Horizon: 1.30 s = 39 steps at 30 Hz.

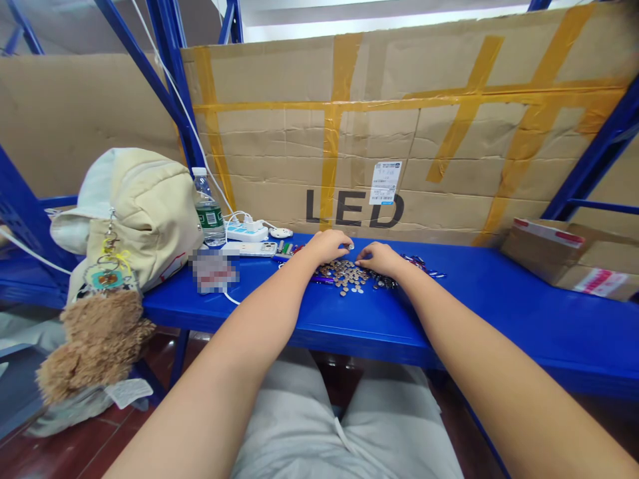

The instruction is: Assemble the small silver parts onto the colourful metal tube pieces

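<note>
coins (343,271): dull bronze | table (479,293): plain blue | bag (150,206): cream | tape (344,66): amber

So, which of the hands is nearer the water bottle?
The left hand, between the bottle and the right hand, which is farther, at the right of the small round pieces.

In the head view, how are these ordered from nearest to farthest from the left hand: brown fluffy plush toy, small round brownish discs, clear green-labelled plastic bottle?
1. Discs: close by the left hand.
2. Bottle: to its left.
3. Plush toy: low at far left.
</note>
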{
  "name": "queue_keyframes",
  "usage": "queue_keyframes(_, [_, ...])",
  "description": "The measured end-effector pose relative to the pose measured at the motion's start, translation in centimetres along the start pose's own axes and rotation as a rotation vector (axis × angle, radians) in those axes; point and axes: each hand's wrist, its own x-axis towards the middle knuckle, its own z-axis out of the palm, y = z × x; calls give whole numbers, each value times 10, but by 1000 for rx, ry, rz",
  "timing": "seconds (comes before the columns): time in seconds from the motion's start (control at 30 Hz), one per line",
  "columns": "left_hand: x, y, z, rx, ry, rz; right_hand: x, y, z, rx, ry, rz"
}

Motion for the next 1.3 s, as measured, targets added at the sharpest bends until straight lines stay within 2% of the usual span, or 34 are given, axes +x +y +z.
queue_keyframes(0.17, [0,0,2,18,-18,3,3,-3,-2,46,-84,45])
queue_keyframes(0.47, [-1,1,1,20,-34,-1,0,-6,-4,68,-112,75])
queue_keyframes(0.6, [0,0,2,23,-40,-2,-5,-4,-10,124,-38,54])
queue_keyframes(0.73, [0,-1,3,19,-34,9,-7,-2,-13,325,63,-13])
queue_keyframes(0.87, [3,0,4,-12,-24,35,-7,-6,-13,438,130,-5])
queue_keyframes(1.03, [5,1,5,-84,-32,64,-6,-9,-13,401,197,24])
queue_keyframes(1.2, [4,-1,6,-89,-19,35,-8,-9,-17,338,286,55])
queue_keyframes(1.3, [3,-2,5,-88,-14,6,-13,-11,-22,190,183,-2])
